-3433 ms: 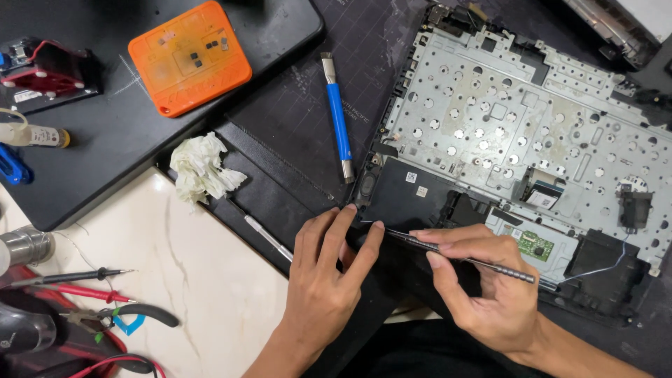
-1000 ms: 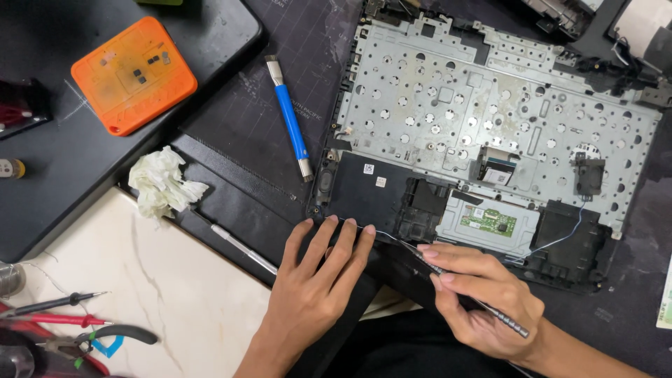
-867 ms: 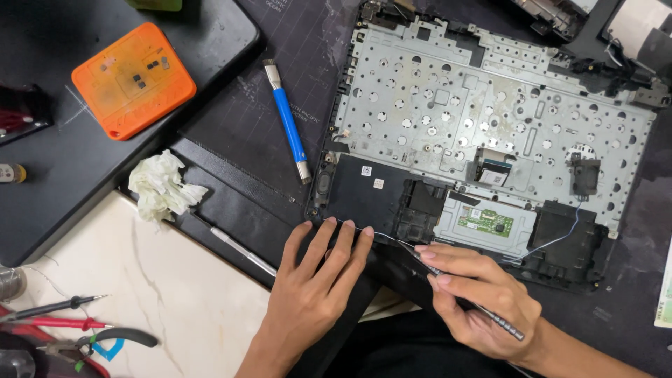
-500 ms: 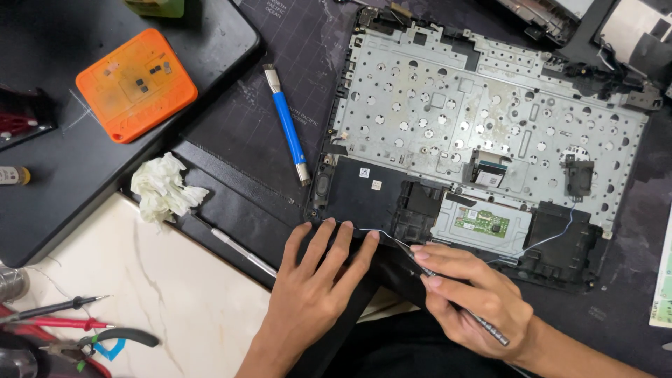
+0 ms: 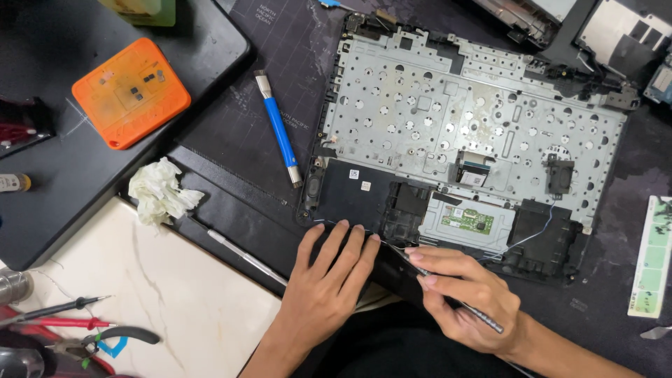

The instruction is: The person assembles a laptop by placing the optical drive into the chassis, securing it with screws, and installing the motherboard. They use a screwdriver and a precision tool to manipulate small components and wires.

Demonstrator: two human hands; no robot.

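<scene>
The left hand (image 5: 323,294) is lying flat on the near edge of the opened laptop base (image 5: 476,126), its fingers (image 5: 341,246) stretched out and spread, clenching nothing, the tips pressing the dark plastic just left of the trackpad board (image 5: 467,222). The right hand (image 5: 465,297) is sitting just beside it on the right, its fingers pinched around a thin metal pry tool (image 5: 467,312); the tool is running slantwise from under the fingertips toward the near right, and its far tip is meeting the near edge of the laptop base close to the left hand's fingertips.

The laptop base is lying on a dark work mat (image 5: 245,126), its perforated silver metal plate facing up and filling the far right of the scene. A blue-handled tool (image 5: 278,130) is resting on the mat just left of the base. A slim metal rod (image 5: 246,256) is lying near the left hand, further left. A crumpled white tissue (image 5: 159,193) is sitting at the mat's left edge. An orange square case (image 5: 130,92) is resting on a black slab at the far left. Red probes and pliers (image 5: 84,334) are lying on the pale marble surface (image 5: 175,308) at the near left. A pale green strip (image 5: 652,260) is lying at the right edge.
</scene>
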